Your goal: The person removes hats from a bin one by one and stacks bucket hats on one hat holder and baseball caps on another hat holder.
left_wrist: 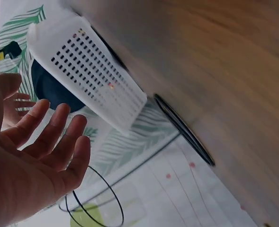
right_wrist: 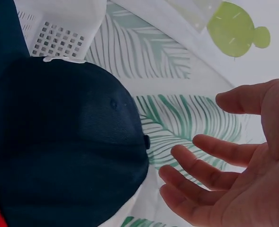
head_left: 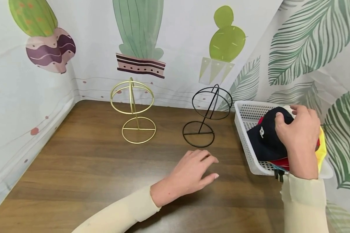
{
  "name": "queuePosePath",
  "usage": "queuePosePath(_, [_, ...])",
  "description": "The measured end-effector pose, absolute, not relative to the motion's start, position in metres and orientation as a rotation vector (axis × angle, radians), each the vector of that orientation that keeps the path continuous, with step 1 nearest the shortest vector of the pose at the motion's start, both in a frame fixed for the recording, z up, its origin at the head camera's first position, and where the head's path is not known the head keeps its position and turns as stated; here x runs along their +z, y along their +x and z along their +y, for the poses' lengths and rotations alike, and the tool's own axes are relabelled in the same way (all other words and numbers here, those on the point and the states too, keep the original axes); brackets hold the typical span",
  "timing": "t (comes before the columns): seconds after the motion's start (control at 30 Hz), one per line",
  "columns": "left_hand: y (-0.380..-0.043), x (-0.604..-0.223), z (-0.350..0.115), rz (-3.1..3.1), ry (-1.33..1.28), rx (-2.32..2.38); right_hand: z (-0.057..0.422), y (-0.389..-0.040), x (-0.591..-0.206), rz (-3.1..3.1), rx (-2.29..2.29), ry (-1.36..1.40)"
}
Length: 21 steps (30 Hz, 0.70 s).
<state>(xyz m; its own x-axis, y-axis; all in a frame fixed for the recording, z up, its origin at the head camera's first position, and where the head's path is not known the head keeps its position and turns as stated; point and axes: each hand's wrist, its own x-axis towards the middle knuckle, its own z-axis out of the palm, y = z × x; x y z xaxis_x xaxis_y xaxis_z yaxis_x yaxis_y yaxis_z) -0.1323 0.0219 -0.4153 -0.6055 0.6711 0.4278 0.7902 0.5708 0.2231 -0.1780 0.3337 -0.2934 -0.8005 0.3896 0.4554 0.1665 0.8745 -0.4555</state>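
Note:
A navy baseball cap (head_left: 269,137) with a small white emblem lies on top of other caps in a white plastic basket (head_left: 246,147). My right hand (head_left: 301,129) hovers over its crown; in the right wrist view a gap shows between the spread fingers (right_wrist: 210,175) and the navy cap (right_wrist: 77,142). My left hand (head_left: 191,173) is held over the table with fingers loosely bent and nothing in it. Nearest to it stands a black wire cap stand (head_left: 199,132). In the left wrist view the left palm (left_wrist: 30,170) faces up, the basket (left_wrist: 96,75) beyond it.
A gold wire stand (head_left: 138,129) stands left of the black one on the wooden table (head_left: 84,168). Red and yellow caps (head_left: 321,152) show under the navy cap. Printed cloth (head_left: 180,38) with cacti and leaves hangs behind and at both sides.

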Motion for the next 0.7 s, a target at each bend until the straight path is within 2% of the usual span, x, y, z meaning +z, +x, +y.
queuePosePath(0.7, [-0.125, -0.417, 0.104, -2.37, -1.293, -0.46, 0.338, -0.193, -0.302, -2.569, 0.545, -0.463])
